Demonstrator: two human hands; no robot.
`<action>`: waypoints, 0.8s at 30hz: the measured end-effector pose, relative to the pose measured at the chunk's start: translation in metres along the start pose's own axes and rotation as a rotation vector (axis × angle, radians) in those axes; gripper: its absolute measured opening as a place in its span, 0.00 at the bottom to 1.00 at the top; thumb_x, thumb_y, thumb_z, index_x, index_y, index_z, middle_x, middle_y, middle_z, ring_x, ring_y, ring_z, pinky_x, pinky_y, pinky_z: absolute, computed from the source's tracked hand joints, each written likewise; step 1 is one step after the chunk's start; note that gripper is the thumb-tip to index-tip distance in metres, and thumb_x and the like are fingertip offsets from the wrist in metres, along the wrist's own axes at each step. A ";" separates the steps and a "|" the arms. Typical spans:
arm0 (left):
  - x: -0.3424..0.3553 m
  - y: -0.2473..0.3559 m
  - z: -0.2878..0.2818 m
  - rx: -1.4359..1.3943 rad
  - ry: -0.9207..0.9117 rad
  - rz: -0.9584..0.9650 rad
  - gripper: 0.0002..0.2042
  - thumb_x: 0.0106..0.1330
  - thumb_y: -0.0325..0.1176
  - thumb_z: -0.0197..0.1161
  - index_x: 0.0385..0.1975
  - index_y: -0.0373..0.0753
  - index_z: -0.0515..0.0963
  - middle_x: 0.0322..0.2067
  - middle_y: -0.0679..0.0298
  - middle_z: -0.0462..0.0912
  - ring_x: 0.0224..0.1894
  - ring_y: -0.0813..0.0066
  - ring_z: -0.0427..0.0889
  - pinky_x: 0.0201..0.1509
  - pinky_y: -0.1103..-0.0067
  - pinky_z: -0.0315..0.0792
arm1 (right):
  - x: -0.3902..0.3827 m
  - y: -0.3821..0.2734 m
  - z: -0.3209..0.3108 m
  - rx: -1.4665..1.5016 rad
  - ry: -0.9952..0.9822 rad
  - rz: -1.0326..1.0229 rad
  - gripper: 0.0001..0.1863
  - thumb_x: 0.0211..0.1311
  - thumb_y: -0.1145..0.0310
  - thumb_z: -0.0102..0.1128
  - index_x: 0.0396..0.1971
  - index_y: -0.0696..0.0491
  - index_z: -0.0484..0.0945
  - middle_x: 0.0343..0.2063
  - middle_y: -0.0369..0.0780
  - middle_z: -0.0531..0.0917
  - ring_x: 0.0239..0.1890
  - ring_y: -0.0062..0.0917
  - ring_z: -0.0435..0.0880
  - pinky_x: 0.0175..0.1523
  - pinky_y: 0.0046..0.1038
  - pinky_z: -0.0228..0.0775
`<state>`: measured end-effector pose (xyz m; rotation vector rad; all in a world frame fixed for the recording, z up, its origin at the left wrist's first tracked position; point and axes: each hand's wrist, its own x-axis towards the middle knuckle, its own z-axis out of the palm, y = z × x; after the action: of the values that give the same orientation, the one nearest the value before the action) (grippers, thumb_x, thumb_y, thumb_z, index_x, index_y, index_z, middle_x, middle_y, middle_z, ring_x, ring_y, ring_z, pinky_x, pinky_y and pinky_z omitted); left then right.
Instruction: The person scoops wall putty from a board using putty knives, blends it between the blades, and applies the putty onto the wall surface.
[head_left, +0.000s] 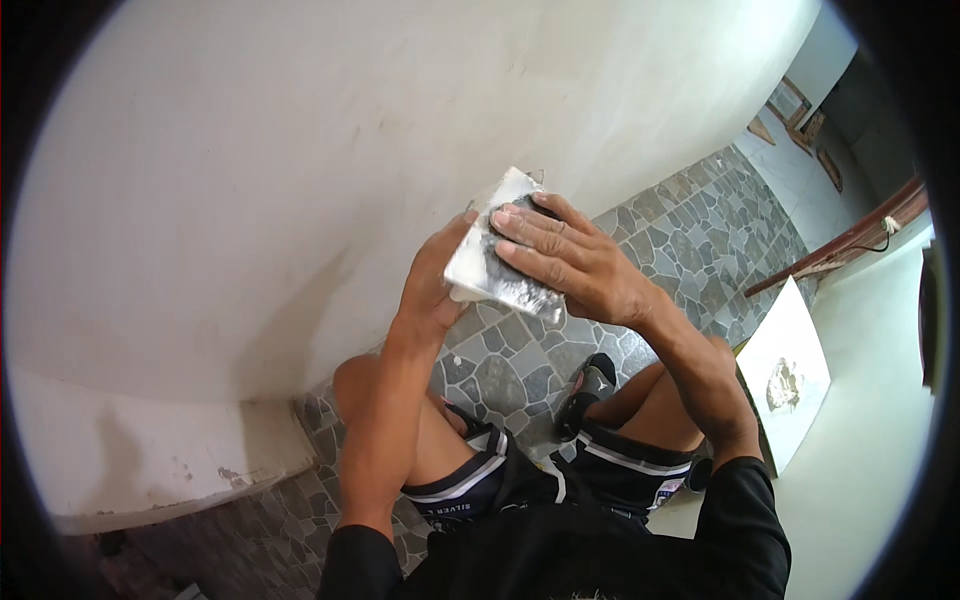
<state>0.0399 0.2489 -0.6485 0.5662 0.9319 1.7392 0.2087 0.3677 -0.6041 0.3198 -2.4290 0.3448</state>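
Both my hands are raised in front of the pale wall (300, 130), around a flat rectangular plastering trowel (482, 262). Its face has a metallic sheen and is smeared with white paste. My right hand (570, 255) lies across its dark middle part, fingers bent over it and thumb hidden. Against the opposite long edge is my left hand (432, 272), one fingertip showing near the upper corner. The rest of its fingers are behind the trowel, so their grip is hidden. White residue coats my right fingers.
A white board (810, 350) with a patch of paste leans at the right. Stone-patterned tiles (690, 235) cover the floor. A low ledge (180, 460) runs along the wall at the left. Wood pieces (800, 130) lie at the far right, near a reddish-brown beam (850, 245).
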 end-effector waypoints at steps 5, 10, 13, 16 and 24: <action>0.005 0.003 0.002 -0.155 0.012 -0.126 0.16 0.73 0.35 0.47 0.53 0.30 0.68 0.44 0.56 0.78 0.42 0.70 0.82 0.45 0.74 0.79 | -0.030 0.006 -0.010 -0.119 -0.151 -0.019 0.34 0.47 0.80 0.60 0.60 0.47 0.70 0.63 0.40 0.69 0.65 0.33 0.68 0.70 0.44 0.56; 0.006 0.007 -0.008 -0.130 0.029 -0.097 0.16 0.72 0.34 0.47 0.53 0.31 0.68 0.46 0.55 0.77 0.45 0.67 0.80 0.50 0.70 0.78 | -0.046 0.014 -0.040 -0.176 -0.218 0.062 0.36 0.46 0.85 0.56 0.60 0.48 0.69 0.63 0.40 0.69 0.65 0.32 0.68 0.69 0.44 0.58; 0.001 0.011 -0.007 -0.126 0.085 0.052 0.16 0.72 0.34 0.49 0.54 0.32 0.67 0.46 0.57 0.77 0.46 0.68 0.80 0.50 0.71 0.78 | -0.052 -0.004 -0.045 -0.100 -0.053 0.295 0.29 0.55 0.87 0.50 0.58 0.51 0.70 0.56 0.44 0.74 0.58 0.34 0.74 0.61 0.35 0.66; -0.005 0.017 0.001 -0.058 0.191 0.245 0.14 0.73 0.34 0.48 0.53 0.33 0.67 0.45 0.58 0.77 0.44 0.72 0.79 0.48 0.75 0.76 | -0.065 -0.040 -0.043 0.149 0.052 0.921 0.15 0.65 0.77 0.49 0.52 0.57 0.73 0.34 0.42 0.81 0.34 0.26 0.80 0.42 0.25 0.71; -0.036 0.003 0.031 0.812 0.414 0.957 0.11 0.74 0.32 0.46 0.44 0.27 0.65 0.35 0.59 0.72 0.36 0.78 0.68 0.40 0.81 0.65 | -0.059 -0.079 0.034 1.521 0.980 1.211 0.08 0.62 0.75 0.51 0.40 0.61 0.72 0.32 0.40 0.78 0.32 0.26 0.80 0.39 0.30 0.76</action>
<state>0.0740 0.2250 -0.6253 1.3702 1.8992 2.3182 0.2583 0.2909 -0.6539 -0.6391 -0.7102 2.1573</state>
